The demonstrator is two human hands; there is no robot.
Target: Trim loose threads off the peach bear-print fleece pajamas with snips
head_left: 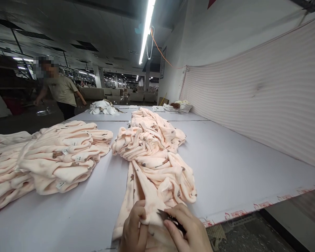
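My left hand [135,225] is closed on a fold of a pale pink plush garment [152,196] near the table's front edge. In my right hand [190,227] I hold dark thread snips [174,221], their tips pointing left over the fabric, a little to the right of my left hand. The garment has small brown printed figures and runs back into a bunched heap of the same cloth [147,140]. Whether the snip blades touch the fabric, I cannot tell.
At the left lies a bundle of similar pink garments [65,154] with white labels. White cloth [103,106] and folded stacks [182,106] are at the table's [225,168] far end. A striped sheet [254,101] hangs along the right. Another person [63,89] stands beyond the table, back left.
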